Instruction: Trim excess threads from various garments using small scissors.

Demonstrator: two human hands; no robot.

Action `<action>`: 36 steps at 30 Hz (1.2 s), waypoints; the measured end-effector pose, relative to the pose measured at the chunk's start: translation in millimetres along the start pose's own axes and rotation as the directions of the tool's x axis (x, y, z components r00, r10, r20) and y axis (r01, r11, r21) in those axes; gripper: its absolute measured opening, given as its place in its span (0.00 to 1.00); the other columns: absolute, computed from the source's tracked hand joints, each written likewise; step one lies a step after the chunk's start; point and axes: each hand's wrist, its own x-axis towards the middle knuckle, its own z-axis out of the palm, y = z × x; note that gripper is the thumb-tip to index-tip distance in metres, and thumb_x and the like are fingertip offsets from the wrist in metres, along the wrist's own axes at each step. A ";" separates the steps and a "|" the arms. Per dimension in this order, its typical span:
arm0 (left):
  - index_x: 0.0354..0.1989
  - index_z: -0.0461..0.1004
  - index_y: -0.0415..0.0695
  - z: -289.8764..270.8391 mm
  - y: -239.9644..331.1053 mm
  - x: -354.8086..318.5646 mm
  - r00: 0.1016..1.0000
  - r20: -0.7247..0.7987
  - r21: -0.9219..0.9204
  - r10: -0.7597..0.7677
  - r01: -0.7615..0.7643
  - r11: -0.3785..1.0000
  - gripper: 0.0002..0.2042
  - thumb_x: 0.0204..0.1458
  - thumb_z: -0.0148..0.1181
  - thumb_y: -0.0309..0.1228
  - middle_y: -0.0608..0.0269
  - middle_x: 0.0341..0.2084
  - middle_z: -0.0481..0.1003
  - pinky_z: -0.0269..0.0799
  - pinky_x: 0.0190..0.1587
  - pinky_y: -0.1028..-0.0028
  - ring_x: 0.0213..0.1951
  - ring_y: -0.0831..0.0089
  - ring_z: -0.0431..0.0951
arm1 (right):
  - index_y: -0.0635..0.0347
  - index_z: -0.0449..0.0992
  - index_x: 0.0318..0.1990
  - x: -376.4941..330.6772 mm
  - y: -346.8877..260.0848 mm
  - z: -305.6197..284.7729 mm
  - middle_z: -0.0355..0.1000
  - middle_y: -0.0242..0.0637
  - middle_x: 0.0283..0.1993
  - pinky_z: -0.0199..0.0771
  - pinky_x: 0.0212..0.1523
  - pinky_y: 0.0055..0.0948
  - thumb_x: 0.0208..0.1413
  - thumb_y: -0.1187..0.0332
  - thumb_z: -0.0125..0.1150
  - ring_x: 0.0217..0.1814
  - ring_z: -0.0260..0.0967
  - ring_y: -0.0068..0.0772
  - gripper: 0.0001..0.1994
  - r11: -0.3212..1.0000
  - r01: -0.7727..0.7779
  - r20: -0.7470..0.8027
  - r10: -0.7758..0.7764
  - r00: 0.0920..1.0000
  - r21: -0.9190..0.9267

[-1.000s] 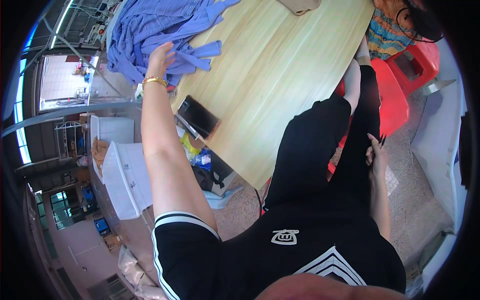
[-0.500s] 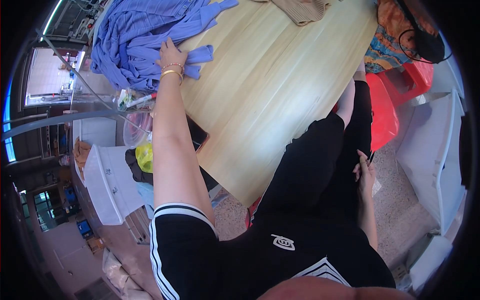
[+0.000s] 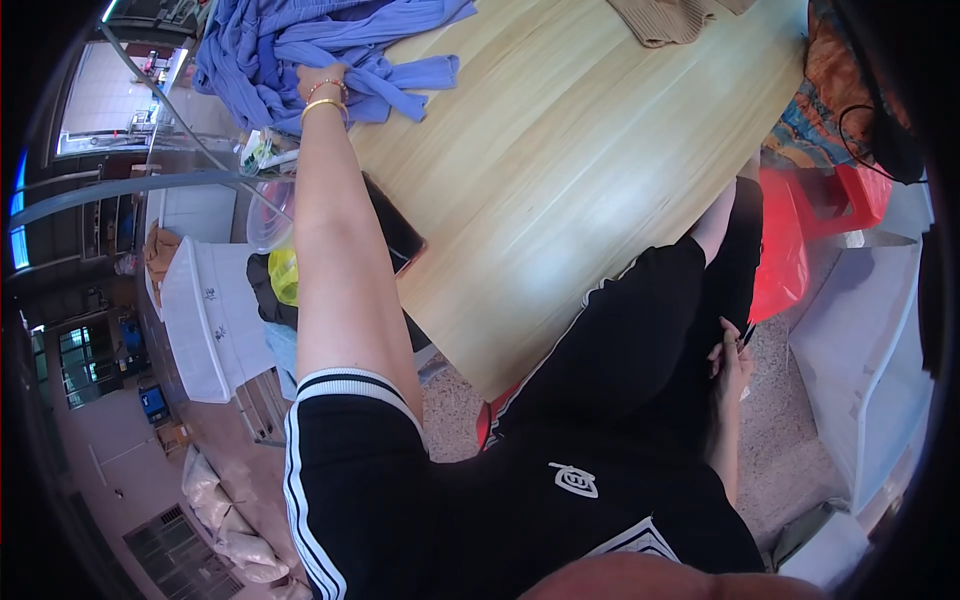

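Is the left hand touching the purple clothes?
Touching: in the head view, the left hand lies against the purple clothes, its fingertips hidden among the folds.

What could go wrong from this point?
The phone lies near the edge of the table, beside the left forearm; a sideways sweep might knock it off. The left hand is at the tangled purple clothes, so a tug could drag loose sleeves along.

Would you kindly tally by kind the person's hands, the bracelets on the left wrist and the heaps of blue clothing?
Hands: 2 (left hand, right hand)
Bracelets: 2 (beaded bracelet, gold bangle)
Blue clothing heap: 1
Total: 5
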 end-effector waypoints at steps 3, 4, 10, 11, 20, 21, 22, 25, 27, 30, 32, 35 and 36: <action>0.57 0.70 0.37 29.9 -4.3 -1.3 0.977 0.034 0.057 0.210 -0.212 0.976 0.33 0.42 0.70 0.39 0.38 0.55 0.72 0.73 0.55 0.59 0.54 0.47 0.76 | 0.60 0.77 0.54 -0.2 1.7 -4.7 0.66 0.23 0.19 0.47 0.15 0.13 0.69 0.62 0.51 0.14 0.51 0.09 0.15 1.000 0.021 -0.024 -0.021 0.999 -0.018; 0.54 0.73 0.35 27.2 -12.9 10.6 0.964 0.046 0.171 0.262 -0.267 0.949 0.30 0.42 0.69 0.40 0.38 0.55 0.73 0.73 0.54 0.59 0.54 0.45 0.75 | 0.60 0.77 0.53 3.9 7.0 -4.0 0.66 0.23 0.19 0.47 0.15 0.13 0.69 0.62 0.52 0.14 0.51 0.09 0.15 0.999 0.031 0.024 -0.032 0.999 0.025; 0.40 0.79 0.36 85.5 17.2 -115.3 0.876 0.111 0.149 0.470 -0.482 0.863 0.20 0.49 0.63 0.44 0.38 0.43 0.78 0.71 0.51 0.55 0.50 0.43 0.77 | 0.60 0.77 0.53 1.5 6.1 -2.5 0.66 0.22 0.19 0.48 0.15 0.13 0.69 0.61 0.51 0.14 0.52 0.09 0.15 1.000 0.017 -0.037 -0.017 0.999 0.008; 0.39 0.79 0.36 84.1 19.5 -121.2 0.847 0.132 0.147 0.515 -0.531 0.835 0.19 0.50 0.63 0.42 0.38 0.42 0.78 0.71 0.50 0.54 0.48 0.42 0.77 | 0.60 0.77 0.53 0.4 4.5 -0.5 0.66 0.22 0.19 0.48 0.15 0.13 0.69 0.61 0.51 0.14 0.52 0.09 0.15 1.000 0.016 -0.032 -0.016 0.999 0.016; 0.37 0.79 0.40 30.6 8.7 -242.1 0.651 0.350 0.034 0.674 -0.728 0.685 0.12 0.51 0.59 0.37 0.42 0.35 0.78 0.71 0.45 0.53 0.42 0.43 0.77 | 0.60 0.78 0.51 2.8 6.0 0.8 0.67 0.23 0.20 0.48 0.15 0.13 0.68 0.62 0.52 0.15 0.53 0.09 0.14 0.998 0.044 -0.011 -0.044 0.999 0.041; 0.37 0.79 0.40 27.2 6.8 -247.2 0.628 0.366 0.023 0.686 -0.743 0.668 0.12 0.52 0.58 0.36 0.41 0.34 0.78 0.71 0.44 0.52 0.41 0.43 0.78 | 0.60 0.78 0.51 3.1 5.6 1.8 0.67 0.23 0.20 0.48 0.15 0.13 0.68 0.62 0.52 0.14 0.53 0.09 0.14 0.998 0.049 -0.011 -0.049 0.999 0.041; 0.37 0.79 0.40 24.3 3.1 -251.2 0.630 0.366 0.021 0.685 -0.742 0.670 0.12 0.52 0.58 0.36 0.41 0.34 0.78 0.71 0.44 0.52 0.41 0.43 0.78 | 0.60 0.78 0.51 2.9 5.4 1.8 0.67 0.23 0.20 0.48 0.15 0.14 0.68 0.62 0.52 0.14 0.53 0.09 0.14 0.998 0.053 -0.011 -0.053 0.999 0.037; 0.32 0.77 0.36 12.2 -12.2 -266.0 0.515 0.443 0.166 0.733 -0.851 0.498 0.13 0.52 0.58 0.36 0.39 0.34 0.77 0.72 0.43 0.51 0.39 0.43 0.78 | 0.61 0.78 0.51 4.0 8.1 -1.9 0.67 0.24 0.19 0.48 0.15 0.14 0.68 0.62 0.52 0.14 0.53 0.09 0.14 0.998 0.048 -0.006 -0.048 0.999 0.039; 0.33 0.77 0.36 9.3 -25.1 -253.7 0.477 0.533 0.204 0.699 -0.874 0.441 0.13 0.52 0.58 0.36 0.40 0.36 0.77 0.73 0.43 0.52 0.39 0.43 0.78 | 0.61 0.78 0.50 6.9 9.0 -3.8 0.67 0.24 0.19 0.48 0.14 0.14 0.68 0.62 0.52 0.13 0.53 0.09 0.14 0.998 0.049 0.005 -0.049 0.999 0.037; 0.38 0.77 0.37 -11.4 -35.3 -208.0 0.403 0.733 0.259 0.548 -0.910 0.323 0.18 0.51 0.58 0.41 0.40 0.38 0.77 0.73 0.47 0.54 0.43 0.44 0.78 | 0.61 0.78 0.50 8.8 9.2 -2.8 0.68 0.24 0.19 0.48 0.14 0.15 0.68 0.62 0.52 0.13 0.52 0.10 0.14 0.998 0.056 0.035 -0.057 0.998 0.038; 0.44 0.77 0.37 -35.2 -2.5 -191.1 0.435 0.822 0.353 0.368 -0.896 0.270 0.27 0.49 0.60 0.51 0.40 0.42 0.78 0.72 0.52 0.57 0.48 0.46 0.77 | 0.61 0.78 0.50 7.5 9.8 -7.0 0.68 0.25 0.19 0.48 0.14 0.15 0.68 0.62 0.52 0.13 0.53 0.10 0.14 0.998 0.060 0.028 -0.061 0.998 0.033; 0.44 0.81 0.39 -68.7 41.4 -143.9 0.515 0.779 0.289 0.357 -0.801 0.525 0.36 0.48 0.57 0.64 0.44 0.41 0.80 0.72 0.52 0.64 0.47 0.51 0.80 | 0.61 0.78 0.50 5.3 10.5 -8.0 0.68 0.25 0.19 0.48 0.13 0.15 0.68 0.62 0.52 0.13 0.53 0.10 0.14 0.998 0.061 0.020 -0.061 0.998 0.031; 0.42 0.82 0.38 -77.3 55.5 -121.8 0.615 0.665 0.412 0.423 -0.775 0.478 0.35 0.49 0.57 0.64 0.44 0.37 0.81 0.73 0.50 0.63 0.45 0.51 0.81 | 0.62 0.78 0.50 5.3 10.2 -5.8 0.68 0.25 0.19 0.48 0.13 0.15 0.68 0.62 0.52 0.13 0.53 0.10 0.14 0.997 0.071 0.028 -0.071 0.997 0.031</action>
